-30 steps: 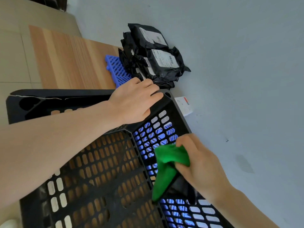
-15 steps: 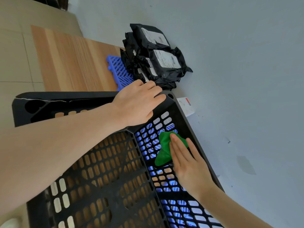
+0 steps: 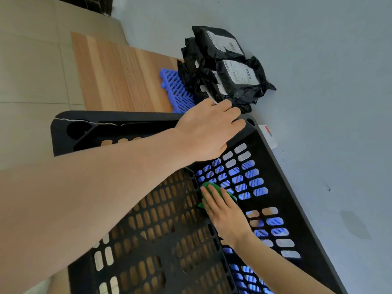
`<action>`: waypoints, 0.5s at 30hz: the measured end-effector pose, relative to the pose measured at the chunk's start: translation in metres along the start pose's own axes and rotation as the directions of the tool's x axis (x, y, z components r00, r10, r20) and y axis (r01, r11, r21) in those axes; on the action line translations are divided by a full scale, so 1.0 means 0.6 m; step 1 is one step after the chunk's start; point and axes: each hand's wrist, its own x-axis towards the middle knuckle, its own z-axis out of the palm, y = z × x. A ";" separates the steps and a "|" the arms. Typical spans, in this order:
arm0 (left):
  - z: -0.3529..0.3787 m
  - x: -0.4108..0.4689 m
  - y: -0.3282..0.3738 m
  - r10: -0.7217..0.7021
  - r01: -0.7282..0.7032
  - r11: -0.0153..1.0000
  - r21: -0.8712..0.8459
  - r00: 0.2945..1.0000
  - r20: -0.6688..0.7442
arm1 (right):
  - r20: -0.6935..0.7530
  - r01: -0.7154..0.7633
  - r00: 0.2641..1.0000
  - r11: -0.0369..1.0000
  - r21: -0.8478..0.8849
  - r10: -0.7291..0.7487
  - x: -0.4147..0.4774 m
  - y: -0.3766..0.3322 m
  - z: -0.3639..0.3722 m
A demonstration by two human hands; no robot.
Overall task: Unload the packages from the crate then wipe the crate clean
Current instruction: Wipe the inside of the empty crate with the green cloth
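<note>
A black perforated plastic crate (image 3: 282, 179) fills the lower half of the view with nothing inside but my right hand and a cloth. My left hand (image 3: 209, 130) lies over the crate's far corner rim, fingers draped across it. My right hand (image 3: 224, 211) presses a green cloth (image 3: 212, 186) flat against the inner side wall near the corner, fingers straight. Most of the cloth is hidden under the fingers. A pile of black plastic packages (image 3: 229, 68) with white labels lies beyond the crate.
A blue slatted pallet (image 3: 176, 90) lies under the packages, next to a wooden board (image 3: 118, 73). A small white card (image 3: 269, 135) rests by the crate's far corner. A pale grey wall (image 3: 318, 60) runs along the right side. Beige floor tiles are at left.
My right hand went from gripping the bunched cloth above the wall to pressing it flat, then slid it left toward the inner corner. The left hand stayed on the rim.
</note>
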 end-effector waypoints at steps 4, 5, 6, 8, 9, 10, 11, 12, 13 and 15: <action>0.006 0.001 -0.002 0.010 -0.010 0.999 0.037 1.000 -0.001 | 0.030 0.021 0.999 0.999 0.030 -0.022 0.040 -0.032 0.020; 0.006 0.001 -0.003 0.011 -0.011 0.999 0.041 1.000 -0.007 | 0.024 0.027 0.999 0.999 0.027 -0.027 0.045 -0.033 0.019; 0.005 0.001 -0.004 0.010 -0.009 0.999 0.039 1.000 -0.005 | 0.014 0.037 0.999 0.999 0.022 -0.037 0.046 -0.032 0.015; 0.003 0.000 -0.003 0.001 -0.002 1.000 0.027 1.000 0.020 | -0.032 0.053 0.998 0.998 0.015 -0.053 0.033 -0.024 0.005; 0.003 -0.001 -0.003 -0.002 0.002 1.000 0.024 1.000 0.028 | -0.065 0.069 0.996 0.997 0.017 -0.068 0.020 -0.017 -0.002; 0.002 -0.002 -0.004 -0.006 0.006 1.000 0.019 1.000 0.030 | -0.111 0.089 0.990 0.996 0.024 -0.086 0.003 -0.008 -0.009; 0.001 -0.004 -0.004 -0.012 0.012 1.000 0.009 0.999 0.030 | -0.164 0.103 0.982 0.994 0.038 -0.095 -0.017 0.002 -0.017; 0.000 -0.005 -0.005 -0.019 0.019 1.000 -0.005 0.999 0.032 | -0.222 0.105 0.971 0.993 0.056 -0.091 -0.038 0.016 -0.028; 0.000 -0.005 -0.004 -0.023 0.024 1.000 -0.013 0.999 0.037 | -0.269 0.093 0.961 0.993 0.075 -0.070 -0.061 0.033 -0.042; 0.000 -0.005 -0.002 -0.026 0.026 1.000 -0.007 0.999 0.047 | -0.321 0.063 0.946 0.993 0.098 -0.028 -0.102 0.072 -0.076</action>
